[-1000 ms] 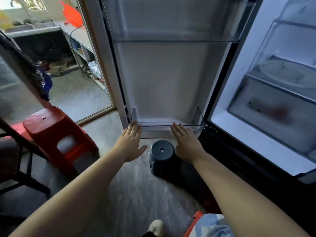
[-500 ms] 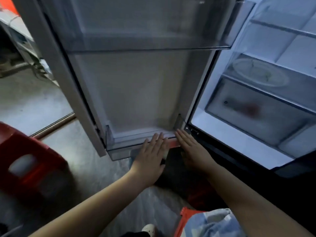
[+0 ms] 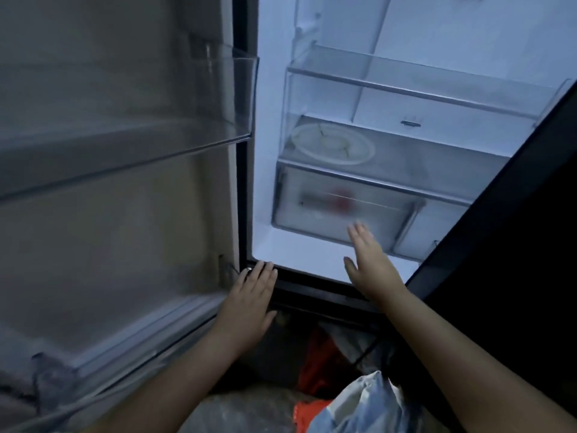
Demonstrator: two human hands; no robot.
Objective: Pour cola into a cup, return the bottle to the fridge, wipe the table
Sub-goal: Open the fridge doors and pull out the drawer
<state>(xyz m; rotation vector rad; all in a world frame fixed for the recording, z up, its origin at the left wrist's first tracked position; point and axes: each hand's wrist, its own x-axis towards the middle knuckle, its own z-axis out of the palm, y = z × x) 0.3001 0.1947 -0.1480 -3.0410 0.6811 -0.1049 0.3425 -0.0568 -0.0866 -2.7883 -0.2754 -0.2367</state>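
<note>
The fridge (image 3: 268, 151) stands open in front of me, its lit white inside on the right and its door (image 3: 109, 229) swung out to the left. My left hand (image 3: 249, 304) lies flat and empty by the fridge's bottom left corner, fingertips at the door hinge. My right hand (image 3: 368, 260) is flat, fingers together, held empty over the fridge floor in front of the clear bottom drawer (image 3: 340, 210). A blurred red thing shows through the drawer front. No cola bottle, cup or cloth is in view.
A clear door bin (image 3: 199, 120) juts from the door at upper left. A round white plate (image 3: 332, 148) lies on the shelf above the drawer. The dark right door edge (image 3: 487, 214) slants down the right. Red and light-blue fabric (image 3: 352, 398) is below.
My view has swung right, from the door's lower bin to the fridge interior. Both hands left the bin's edge; the right one now reaches into the fridge, the left rests by the hinge.
</note>
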